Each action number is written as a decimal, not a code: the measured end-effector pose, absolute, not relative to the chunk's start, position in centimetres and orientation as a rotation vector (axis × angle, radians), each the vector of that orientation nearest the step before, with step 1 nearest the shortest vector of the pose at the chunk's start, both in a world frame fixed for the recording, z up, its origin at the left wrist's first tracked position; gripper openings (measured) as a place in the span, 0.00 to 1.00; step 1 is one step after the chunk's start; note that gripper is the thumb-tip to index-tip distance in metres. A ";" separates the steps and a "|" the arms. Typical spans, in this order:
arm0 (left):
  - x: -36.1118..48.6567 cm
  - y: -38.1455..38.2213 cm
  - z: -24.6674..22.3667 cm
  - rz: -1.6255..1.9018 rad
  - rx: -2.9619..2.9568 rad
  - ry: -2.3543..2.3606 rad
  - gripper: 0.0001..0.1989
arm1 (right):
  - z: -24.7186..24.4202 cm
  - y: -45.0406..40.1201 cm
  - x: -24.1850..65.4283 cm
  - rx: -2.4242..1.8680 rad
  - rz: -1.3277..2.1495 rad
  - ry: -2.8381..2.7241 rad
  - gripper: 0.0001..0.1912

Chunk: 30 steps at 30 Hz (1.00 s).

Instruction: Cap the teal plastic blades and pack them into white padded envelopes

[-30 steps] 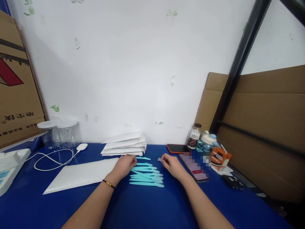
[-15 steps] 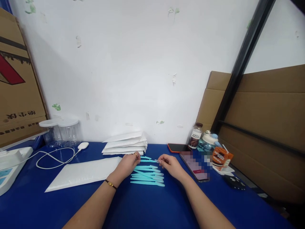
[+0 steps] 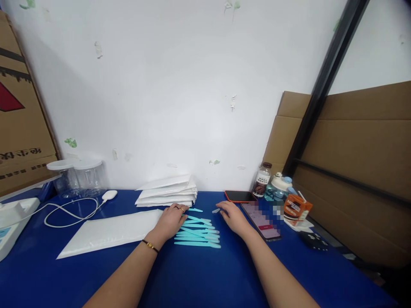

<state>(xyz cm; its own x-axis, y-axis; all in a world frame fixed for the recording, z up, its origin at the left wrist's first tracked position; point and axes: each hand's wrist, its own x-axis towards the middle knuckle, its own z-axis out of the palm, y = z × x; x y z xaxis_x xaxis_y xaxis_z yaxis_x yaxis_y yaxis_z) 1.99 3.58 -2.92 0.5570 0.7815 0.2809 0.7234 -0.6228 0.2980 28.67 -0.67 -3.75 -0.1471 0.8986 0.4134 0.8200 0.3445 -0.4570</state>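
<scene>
Several turquoise eyebrow razors (image 3: pixel 196 244) lie in a loose row on the blue table, handles to the left and pale tips to the right. My left hand (image 3: pixel 171 219) is at the far handle ends, its fingers closed around the end of one razor (image 3: pixel 195 210); the exact grip is partly hidden. A small translucent blade cap (image 3: pixel 215 211) sticks out from the fingertips of my right hand (image 3: pixel 231 216), pinched apart from the razors.
Left of the razors lies a white padded envelope (image 3: pixel 112 229); more envelopes (image 3: pixel 167 192) are stacked by the wall. Phones (image 3: pixel 261 220), a drink carton (image 3: pixel 295 208) and bottles (image 3: pixel 262 179) stand or lie at right. Clear jars (image 3: pixel 88 179) and a charging cable (image 3: pixel 72 226) occupy the left.
My right hand has moved slightly right, away from the razors, with the small cap in its fingers. A razor near my left thumb now lies more slanted. The view has shifted a little.
</scene>
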 end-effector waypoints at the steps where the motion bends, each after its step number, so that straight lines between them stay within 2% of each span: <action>1: 1.9 3.7 -3.1 0.574 2.646 1.293 0.16 | -3.9 -0.6 28.8 -1.514 0.144 -2.026 0.17; 6: 2.0 4.0 -3.2 0.557 2.611 1.349 0.12 | -3.8 -0.5 28.0 -1.632 0.148 -2.080 0.10; 11: 1.9 4.5 -3.1 0.519 2.450 1.367 0.07 | -4.1 -0.5 27.8 -1.687 0.318 -1.980 0.03; 17: 1.7 4.6 -3.3 0.590 2.338 1.273 0.08 | -4.1 -0.6 28.2 -1.552 0.509 -1.863 0.02; 21: 1.7 4.7 -3.5 0.626 2.174 1.180 0.08 | -3.3 -1.0 27.8 -1.463 0.566 -1.764 0.07; 30: 2.5 4.2 -2.7 0.867 2.049 0.998 0.09 | -2.5 -1.8 26.4 -1.345 0.551 -1.760 0.09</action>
